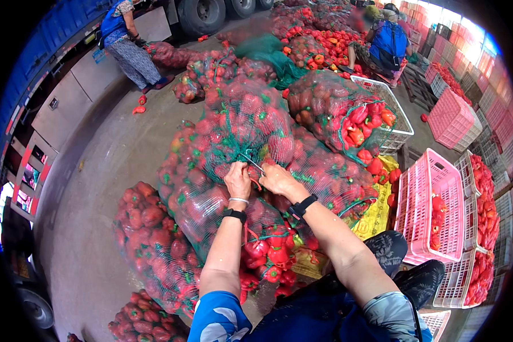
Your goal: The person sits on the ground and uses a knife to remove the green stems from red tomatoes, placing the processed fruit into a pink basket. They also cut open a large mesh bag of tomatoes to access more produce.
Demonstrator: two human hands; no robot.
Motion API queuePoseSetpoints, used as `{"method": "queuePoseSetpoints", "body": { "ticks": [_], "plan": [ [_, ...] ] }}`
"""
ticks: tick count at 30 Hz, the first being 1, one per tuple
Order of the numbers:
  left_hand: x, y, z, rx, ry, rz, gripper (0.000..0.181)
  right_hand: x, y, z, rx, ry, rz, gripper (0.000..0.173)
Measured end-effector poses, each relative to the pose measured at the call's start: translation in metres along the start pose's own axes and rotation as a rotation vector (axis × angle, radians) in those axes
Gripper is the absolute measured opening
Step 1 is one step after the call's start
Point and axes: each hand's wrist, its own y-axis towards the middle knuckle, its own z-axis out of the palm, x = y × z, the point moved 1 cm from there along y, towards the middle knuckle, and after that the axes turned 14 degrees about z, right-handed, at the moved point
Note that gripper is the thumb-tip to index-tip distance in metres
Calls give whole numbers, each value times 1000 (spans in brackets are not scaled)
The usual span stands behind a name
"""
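Note:
A green mesh sack of red bell peppers lies before me, its mouth gathered into a dark green bunch of netting. My left hand is closed at that bunch, fingertips pinched on the netting; exactly what lies between them is partly hidden. In my right hand is a thin metal hook-like tool, which slants up and left to the gathered mesh. A red string hangs between my hands. Under them lies another mesh sack of peppers, with loose red peppers nearer to me.
More filled sacks lie left and right; one open-mouthed sack leans by a white crate. Pink crates stand at right. A co-worker stands by a truck; another person sits among peppers.

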Motion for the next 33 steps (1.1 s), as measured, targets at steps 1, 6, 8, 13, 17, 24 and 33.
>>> {"method": "queuePoseSetpoints", "body": {
  "ticks": [1,6,8,13,17,24,33],
  "plan": [
    [-1,0,0,-1,-5,2,12,2,0,1,-6,-7,7,41],
    [-3,-1,4,0,-11,2,12,11,9,10,-80,-23,28,36],
    [0,-2,5,5,5,-5,12,15,13,6,-48,-57,61,35],
    [5,-8,3,26,-15,-16,13,7,-2,9,-56,-27,-1,34],
    [4,-8,6,-3,-18,-15,12,7,7,15,-32,-34,64,36],
    [-5,-11,-1,41,-6,-36,10,10,-11,11,-28,-58,86,37],
    [-4,-11,1,61,11,-35,9,7,-7,16,10,-31,114,36]
  ]
}}
